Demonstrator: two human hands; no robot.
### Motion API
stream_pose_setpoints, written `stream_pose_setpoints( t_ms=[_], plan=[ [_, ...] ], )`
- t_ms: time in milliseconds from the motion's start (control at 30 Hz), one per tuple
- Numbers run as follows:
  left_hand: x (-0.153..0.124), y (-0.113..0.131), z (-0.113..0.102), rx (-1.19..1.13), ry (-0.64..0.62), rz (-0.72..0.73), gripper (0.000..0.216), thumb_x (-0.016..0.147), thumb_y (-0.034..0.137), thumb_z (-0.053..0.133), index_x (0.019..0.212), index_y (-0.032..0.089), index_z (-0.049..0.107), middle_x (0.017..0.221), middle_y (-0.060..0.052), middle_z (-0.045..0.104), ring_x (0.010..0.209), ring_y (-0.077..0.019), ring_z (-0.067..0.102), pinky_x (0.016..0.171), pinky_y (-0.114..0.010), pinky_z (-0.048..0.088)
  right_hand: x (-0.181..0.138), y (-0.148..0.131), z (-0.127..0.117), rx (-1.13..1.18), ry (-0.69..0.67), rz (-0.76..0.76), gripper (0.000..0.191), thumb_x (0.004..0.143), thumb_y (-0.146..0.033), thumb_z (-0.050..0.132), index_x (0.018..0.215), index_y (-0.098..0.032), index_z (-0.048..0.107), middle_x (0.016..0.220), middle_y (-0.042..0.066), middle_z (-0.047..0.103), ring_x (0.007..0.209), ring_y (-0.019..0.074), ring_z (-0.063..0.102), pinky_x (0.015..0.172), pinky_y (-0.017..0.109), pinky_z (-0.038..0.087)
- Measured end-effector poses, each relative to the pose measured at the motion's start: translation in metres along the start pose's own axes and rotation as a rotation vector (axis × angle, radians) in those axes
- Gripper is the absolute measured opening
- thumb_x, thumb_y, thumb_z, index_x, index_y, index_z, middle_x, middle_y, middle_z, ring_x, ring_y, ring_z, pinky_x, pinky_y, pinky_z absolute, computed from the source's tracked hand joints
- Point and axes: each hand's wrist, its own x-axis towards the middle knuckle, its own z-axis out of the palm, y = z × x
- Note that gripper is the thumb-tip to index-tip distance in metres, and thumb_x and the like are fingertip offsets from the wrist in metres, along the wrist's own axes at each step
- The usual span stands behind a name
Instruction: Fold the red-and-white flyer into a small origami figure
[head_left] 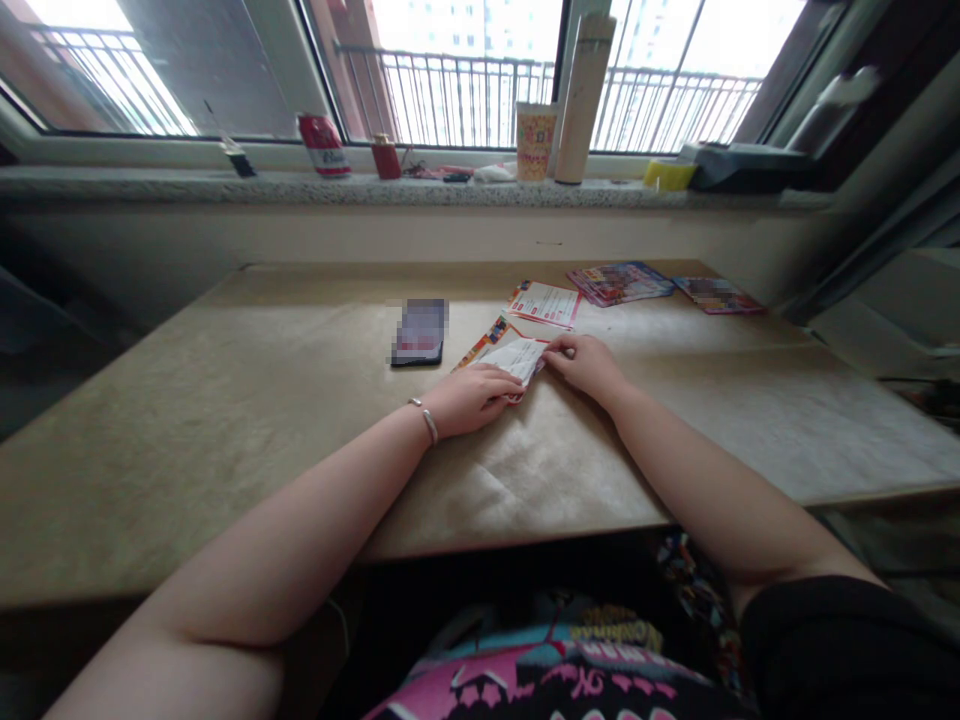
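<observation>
Near the middle of the table, a folded white paper sheet (pixel 514 355) lies over a colourful printed leaflet (pixel 480 345) with an orange border. My left hand (pixel 476 397), with a silver bangle at its wrist, rests its fingers flat across the sheet's lower left part. At the sheet's right edge, my right hand (pixel 585 365) is closed, thumb and fingertips pinching the paper. Part of the leaflet is hidden under the sheet and my left hand. Just beyond them lies another printed leaflet (pixel 546 303), white with a red edge.
A phone (pixel 421 333) lies left of the papers. Farther right are a fanned stack of colourful cards (pixel 622 283) and a smaller card pile (pixel 718 295). On the windowsill (pixel 442 190) stand a red can (pixel 324 146), a paper cup (pixel 535 143) and a tall beige cylinder (pixel 583 100).
</observation>
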Motion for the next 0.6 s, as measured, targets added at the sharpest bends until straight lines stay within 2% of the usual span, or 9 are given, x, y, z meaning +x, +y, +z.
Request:
stream_pose_setpoints(
  t_ms=[133, 267, 367, 533, 600],
  plan=[
    [0.001, 0.001, 0.000, 0.005, -0.005, 0.029, 0.031, 0.087, 0.016, 0.048, 0.111, 0.020, 0.067, 0.118, -0.007, 0.067, 0.112, -0.0190, 0.060, 0.101, -0.036, 0.045, -0.001, -0.002, -0.001, 0.086, 0.040, 0.051, 0.016, 0.077, -0.035, 0.063, 0.078, -0.021, 0.071, 0.074, 0.001, 0.070, 0.065, 0.0150, 0.060, 0.065, 0.028, 0.046],
    [0.001, 0.005, -0.001, 0.051, -0.013, 0.046, 0.031, 0.089, 0.020, 0.048, 0.113, 0.023, 0.067, 0.120, -0.004, 0.066, 0.111, -0.0211, 0.059, 0.100, -0.039, 0.043, 0.000, -0.001, -0.001, 0.157, 0.065, 0.002, 0.010, 0.077, -0.029, 0.063, 0.076, -0.021, 0.069, 0.076, 0.001, 0.071, 0.069, 0.0147, 0.062, 0.071, 0.029, 0.048],
    [0.002, 0.010, -0.001, 0.089, -0.027, 0.050, 0.031, 0.090, 0.025, 0.048, 0.116, 0.025, 0.065, 0.122, -0.004, 0.065, 0.111, -0.0232, 0.058, 0.099, -0.042, 0.042, 0.001, 0.001, 0.000, 0.249, 0.040, 0.021, 0.009, 0.076, -0.027, 0.064, 0.080, -0.020, 0.068, 0.076, 0.001, 0.071, 0.070, 0.0149, 0.064, 0.070, 0.029, 0.049],
    [0.001, 0.013, 0.000, 0.082, -0.047, 0.086, 0.033, 0.091, 0.027, 0.050, 0.121, 0.023, 0.062, 0.125, -0.007, 0.062, 0.112, -0.0235, 0.055, 0.100, -0.041, 0.042, 0.004, 0.005, 0.003, 0.463, 0.027, 0.107, 0.043, 0.070, -0.026, 0.071, 0.109, -0.020, 0.056, 0.068, -0.002, 0.070, 0.062, 0.0137, 0.064, 0.066, 0.028, 0.051],
    [0.001, 0.012, 0.001, 0.064, -0.045, 0.088, 0.034, 0.090, 0.028, 0.051, 0.122, 0.024, 0.061, 0.125, -0.007, 0.062, 0.113, -0.0233, 0.054, 0.100, -0.041, 0.042, 0.006, 0.008, 0.005, 0.516, 0.006, 0.144, 0.037, 0.069, -0.027, 0.071, 0.103, -0.020, 0.057, 0.068, -0.002, 0.070, 0.060, 0.0130, 0.064, 0.065, 0.027, 0.052]
  ],
)
